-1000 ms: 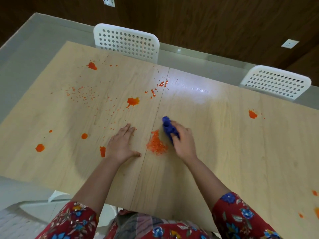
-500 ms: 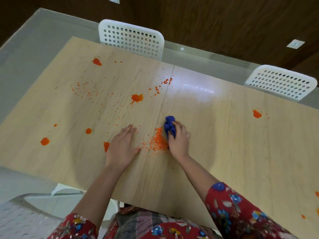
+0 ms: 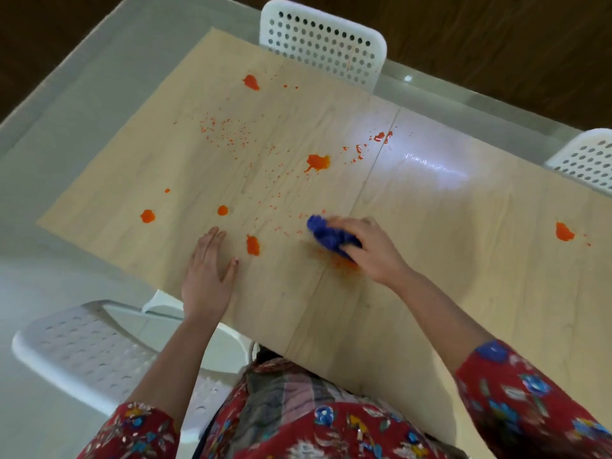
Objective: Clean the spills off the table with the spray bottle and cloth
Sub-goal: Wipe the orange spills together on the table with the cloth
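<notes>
My right hand (image 3: 371, 250) is gripping the bunched blue cloth (image 3: 326, 235), fingers curled round it, pressing it onto an orange smear (image 3: 342, 264) by the table's (image 3: 430, 260) middle seam. My left hand (image 3: 207, 273) is lying flat on the table, fingers straight, just beside an orange blob (image 3: 253, 245).

no readable text, no labels, no brands, no numbers, no signs

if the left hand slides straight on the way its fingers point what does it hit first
Probably the small round orange spot on the table, just beyond where the left hand points.
</notes>
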